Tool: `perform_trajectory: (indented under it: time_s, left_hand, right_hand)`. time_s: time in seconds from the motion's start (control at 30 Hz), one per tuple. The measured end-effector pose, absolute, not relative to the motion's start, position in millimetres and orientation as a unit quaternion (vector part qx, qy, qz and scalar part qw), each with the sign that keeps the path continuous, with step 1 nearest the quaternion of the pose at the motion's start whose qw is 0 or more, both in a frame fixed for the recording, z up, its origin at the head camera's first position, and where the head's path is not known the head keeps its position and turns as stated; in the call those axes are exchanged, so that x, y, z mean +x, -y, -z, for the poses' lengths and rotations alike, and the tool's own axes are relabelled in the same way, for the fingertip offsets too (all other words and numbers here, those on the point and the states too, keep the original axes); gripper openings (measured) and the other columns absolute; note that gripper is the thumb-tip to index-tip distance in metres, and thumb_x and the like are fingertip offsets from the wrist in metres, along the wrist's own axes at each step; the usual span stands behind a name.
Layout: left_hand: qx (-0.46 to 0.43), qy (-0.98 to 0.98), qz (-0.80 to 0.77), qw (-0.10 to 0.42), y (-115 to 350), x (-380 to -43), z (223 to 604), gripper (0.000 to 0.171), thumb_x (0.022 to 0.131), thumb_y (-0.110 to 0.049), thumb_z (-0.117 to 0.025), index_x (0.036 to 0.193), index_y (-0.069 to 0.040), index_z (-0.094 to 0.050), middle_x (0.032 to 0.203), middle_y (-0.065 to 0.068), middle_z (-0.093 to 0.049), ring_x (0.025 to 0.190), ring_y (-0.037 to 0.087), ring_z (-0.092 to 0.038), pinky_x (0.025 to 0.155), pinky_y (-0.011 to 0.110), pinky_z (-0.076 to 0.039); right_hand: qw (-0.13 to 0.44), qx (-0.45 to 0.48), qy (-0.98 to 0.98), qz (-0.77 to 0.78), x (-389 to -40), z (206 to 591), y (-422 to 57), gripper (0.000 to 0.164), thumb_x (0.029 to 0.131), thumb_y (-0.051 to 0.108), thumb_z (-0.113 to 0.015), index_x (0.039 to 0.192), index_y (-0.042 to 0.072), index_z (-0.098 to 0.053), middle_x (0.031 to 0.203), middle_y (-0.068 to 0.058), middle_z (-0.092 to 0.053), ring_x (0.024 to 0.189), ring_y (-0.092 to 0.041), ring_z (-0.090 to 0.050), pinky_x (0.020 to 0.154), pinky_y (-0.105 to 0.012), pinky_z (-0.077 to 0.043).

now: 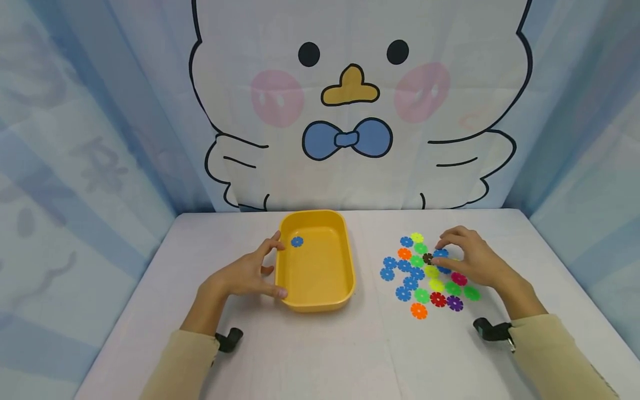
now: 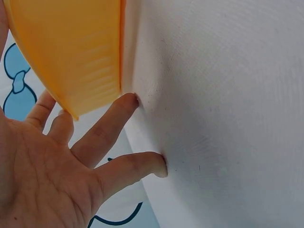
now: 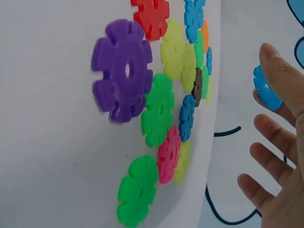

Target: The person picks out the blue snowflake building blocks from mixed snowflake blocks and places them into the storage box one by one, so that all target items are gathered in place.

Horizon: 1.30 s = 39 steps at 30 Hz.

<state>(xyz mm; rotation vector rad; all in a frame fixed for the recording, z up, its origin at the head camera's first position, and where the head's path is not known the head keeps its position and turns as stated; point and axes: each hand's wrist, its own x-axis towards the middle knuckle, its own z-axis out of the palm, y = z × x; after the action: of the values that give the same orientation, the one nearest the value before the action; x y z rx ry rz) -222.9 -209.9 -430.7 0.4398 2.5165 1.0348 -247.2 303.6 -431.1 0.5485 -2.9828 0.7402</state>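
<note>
My left hand (image 1: 245,273) rests against the left side of a yellow tray (image 1: 348,266), thumb and index finger at its rim. The other fingers are spread below the rim, two tips down by the white cloth in the left wrist view. One blue snowflake disc (image 1: 297,241) lies inside the tray. Between thumb and index finger, my right hand (image 1: 472,256) pinches another blue snowflake disc (image 3: 267,88), lifted over the loose pile; its remaining fingers are loosely spread. Under it are a brown disc (image 1: 427,259), a pink disc (image 1: 459,278) and several green discs (image 1: 453,288).
More notched plastic discs lie flat right of the tray: several blue ones (image 1: 403,293), an orange one (image 1: 419,310), a red one (image 1: 438,299) and a purple one (image 3: 124,71). The white-covered table (image 1: 330,355) ends at a printed curtain (image 1: 350,178) behind.
</note>
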Motion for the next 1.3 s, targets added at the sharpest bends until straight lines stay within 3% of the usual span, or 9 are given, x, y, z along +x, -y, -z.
perform_trajectory:
  time_s: [0.63, 0.93, 1.3]
  left_hand:
    - [0.162, -0.897, -0.367, 0.187, 210.6, -225.0, 432.7, 0.098, 0.073, -0.048, -0.092, 0.144, -0.022, -0.030, 0.174, -0.008, 0.000, 0.132, 0.037, -0.060, 0.114, 0.053, -0.043]
    - [0.161, -0.898, -0.363, 0.189, 210.7, -224.9, 433.4, 0.098, 0.074, -0.050, -0.091, 0.144, -0.021, -0.029, 0.174, -0.007, 0.001, 0.132, 0.037, -0.059, 0.113, 0.054, -0.043]
    - [0.157, -0.897, -0.367, 0.190, 211.4, -225.9, 434.4, 0.100, 0.072, -0.048, -0.093, 0.145, -0.021, -0.030, 0.174, -0.009, 0.001, 0.133, 0.038, -0.058, 0.115, 0.056, -0.040]
  right_hand:
    - [0.005, 0.207, 0.943, -0.259, -250.2, 418.6, -268.1, 0.030, 0.090, 0.035, -0.081, 0.107, 0.013, -0.072, 0.137, -0.020, -0.054, 0.133, -0.046, -0.042, 0.107, -0.073, -0.038]
    - [0.020, 0.233, 0.935, -0.265, -253.7, 419.3, -248.5, 0.032, 0.089, 0.035, -0.081, 0.110, 0.013, -0.072, 0.135, -0.015, -0.057, 0.131, -0.041, -0.046, 0.102, -0.066, -0.048]
    - [0.019, 0.245, 0.930, -0.273, -259.7, 415.1, -221.6, 0.030, 0.090, 0.039, -0.080, 0.108, 0.017, -0.071, 0.134, -0.010, -0.057, 0.133, -0.036, -0.046, 0.109, -0.066, -0.043]
